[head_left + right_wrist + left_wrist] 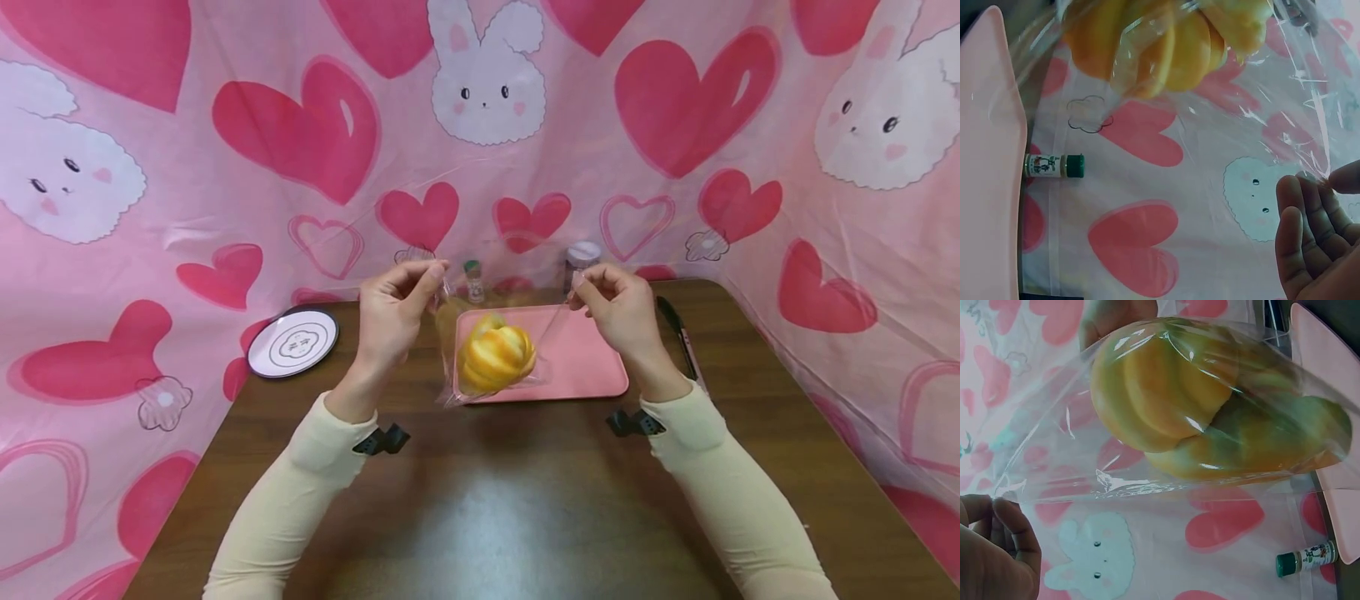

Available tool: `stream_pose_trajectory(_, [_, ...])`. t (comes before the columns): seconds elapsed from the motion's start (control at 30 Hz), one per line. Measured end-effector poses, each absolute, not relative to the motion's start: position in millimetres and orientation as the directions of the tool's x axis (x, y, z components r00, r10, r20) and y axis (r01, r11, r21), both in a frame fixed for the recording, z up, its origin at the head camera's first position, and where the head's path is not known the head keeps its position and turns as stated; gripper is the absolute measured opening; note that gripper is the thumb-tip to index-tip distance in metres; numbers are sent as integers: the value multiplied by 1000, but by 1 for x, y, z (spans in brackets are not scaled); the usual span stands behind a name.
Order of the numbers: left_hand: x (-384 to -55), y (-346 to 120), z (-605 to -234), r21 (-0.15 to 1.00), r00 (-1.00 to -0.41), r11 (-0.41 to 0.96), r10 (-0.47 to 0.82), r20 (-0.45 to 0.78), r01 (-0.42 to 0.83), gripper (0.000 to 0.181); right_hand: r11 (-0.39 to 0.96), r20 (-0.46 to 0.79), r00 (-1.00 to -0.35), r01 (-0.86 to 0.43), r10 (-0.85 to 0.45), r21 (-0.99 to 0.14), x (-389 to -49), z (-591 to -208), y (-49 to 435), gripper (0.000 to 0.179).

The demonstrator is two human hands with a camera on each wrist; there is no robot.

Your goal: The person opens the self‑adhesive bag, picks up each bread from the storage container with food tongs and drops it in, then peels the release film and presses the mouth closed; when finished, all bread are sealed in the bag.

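A clear plastic bag (1129, 478) hangs between my two hands over the table, with yellow-orange ridged bread-like pieces (497, 354) inside. My left hand (393, 312) pinches one upper corner of the bag between thumb and fingers. At the opposite upper corner, my right hand (618, 304) pinches the film in the same way. In the left wrist view, a rounded ridged piece (1160, 387) lies against a longer yellow-green one (1260, 444) within the bag. The right wrist view shows the film drawn up to the fingertips (1289, 187).
Behind the bag lies a pink tray (581, 354) on the wooden table (487, 500). A green-capped small bottle (474, 282) and a white-lidded jar (582, 258) stand at the back. To the left sits a white plate (292, 342); black-handled tongs (678, 333) lie right.
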State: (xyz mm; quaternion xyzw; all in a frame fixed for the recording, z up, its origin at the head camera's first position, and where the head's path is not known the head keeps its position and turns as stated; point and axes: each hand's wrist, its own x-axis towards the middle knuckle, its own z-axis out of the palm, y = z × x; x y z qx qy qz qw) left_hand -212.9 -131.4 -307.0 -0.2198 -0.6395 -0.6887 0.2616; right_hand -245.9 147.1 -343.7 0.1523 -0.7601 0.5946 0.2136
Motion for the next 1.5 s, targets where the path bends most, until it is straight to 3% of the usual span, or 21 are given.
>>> stream_pose_trajectory(0.37, [-206,-127,-308,773,-775,82,-18,632,629,19,329,533,-846,-508,-20,-796,-247,-351,148,18])
stream_pose_trajectory(0.67, [-200,-123,-311,825,-823,70,-56,565,561,17,411,732,-674,-642,99,-647,-239,-344,137,23])
stream_pose_trajectory(0.83, [-191,-123,-301,812,-815,132,-45,578,568,18,433,820,-573,-741,-10,-513,-230,-337,123,16])
stream_pose_trajectory(1.2, [-202,-126,-311,759,-776,190,23,630,622,15,382,847,-453,-861,-278,-334,-217,-323,90,19])
stream_pose_trajectory(1.5, [-198,-124,-310,776,-798,203,49,601,597,19,393,836,-431,-872,-338,-291,-213,-317,73,31])
